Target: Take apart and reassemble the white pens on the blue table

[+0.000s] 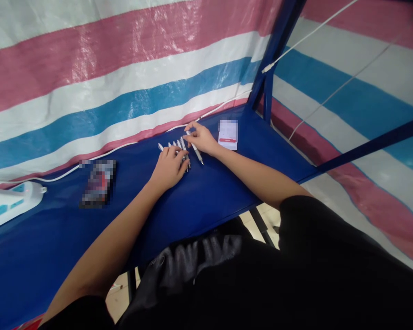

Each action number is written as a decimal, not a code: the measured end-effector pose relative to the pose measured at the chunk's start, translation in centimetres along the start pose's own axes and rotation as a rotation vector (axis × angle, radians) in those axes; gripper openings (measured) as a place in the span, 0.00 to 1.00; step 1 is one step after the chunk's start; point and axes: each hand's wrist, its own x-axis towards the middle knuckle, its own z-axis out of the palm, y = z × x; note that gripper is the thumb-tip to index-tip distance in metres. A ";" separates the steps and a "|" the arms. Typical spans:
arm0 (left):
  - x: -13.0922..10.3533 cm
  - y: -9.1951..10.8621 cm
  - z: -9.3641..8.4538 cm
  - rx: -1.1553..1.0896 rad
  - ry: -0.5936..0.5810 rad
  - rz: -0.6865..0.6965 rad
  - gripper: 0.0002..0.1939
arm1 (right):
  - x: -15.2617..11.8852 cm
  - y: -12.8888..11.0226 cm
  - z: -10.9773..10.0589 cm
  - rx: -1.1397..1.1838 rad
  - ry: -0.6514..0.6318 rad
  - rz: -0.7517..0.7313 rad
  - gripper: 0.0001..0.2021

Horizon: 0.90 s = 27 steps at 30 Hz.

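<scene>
Several slim white pens lie side by side on the blue tabletop, their ends showing past my left hand. That hand rests over the row with its fingers spread and curved, hiding the middle of most pens. Just to the right, my right hand pinches a single white pen near its upper end between thumb and fingers. This pen slants, its dark tip pointing toward me and to the right, a little apart from the row. Whether its tip touches the table I cannot tell.
A white card or packet with a red band lies right of my right hand. At left are a pixelated dark object and a white power strip. A white cable runs along the back edge. Blue frame posts stand at right, before striped sheeting.
</scene>
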 end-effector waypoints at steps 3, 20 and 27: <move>-0.1 -0.2 -0.2 0.017 -0.006 -0.024 0.24 | 0.2 0.2 0.0 -0.015 -0.020 -0.008 0.09; -0.6 -0.4 0.3 0.031 0.073 -0.094 0.24 | -0.1 0.0 0.0 -0.053 0.001 0.004 0.09; -0.7 -0.4 0.3 0.022 0.051 -0.051 0.25 | 0.0 0.3 0.0 -0.062 -0.006 -0.009 0.11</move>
